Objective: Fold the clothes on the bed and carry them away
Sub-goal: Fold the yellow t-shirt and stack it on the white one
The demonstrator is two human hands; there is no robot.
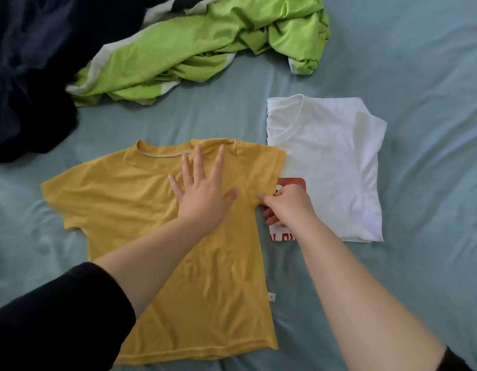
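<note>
Head view shows the yellow T-shirt (141, 210) spread flat on the bed (432, 76), its right sleeve overlapping the folded white T-shirt (339, 162). Left hand (202, 191) lies open, fingers splayed, pinning the chest so the cloth stays put, gripping nothing. Right hand (285, 204) pinches the right sleeve at the armpit, likely to fold it inward. Green garment (199, 49) and dark clothes (23, 76) wait crumpled beyond

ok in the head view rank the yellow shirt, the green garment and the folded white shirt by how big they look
1. yellow shirt, spread flat and nearest the camera, which inflates it
2. green garment, crumpled and farther off, so its true size is unsure
3. folded white shirt, smallest as it lies
</note>
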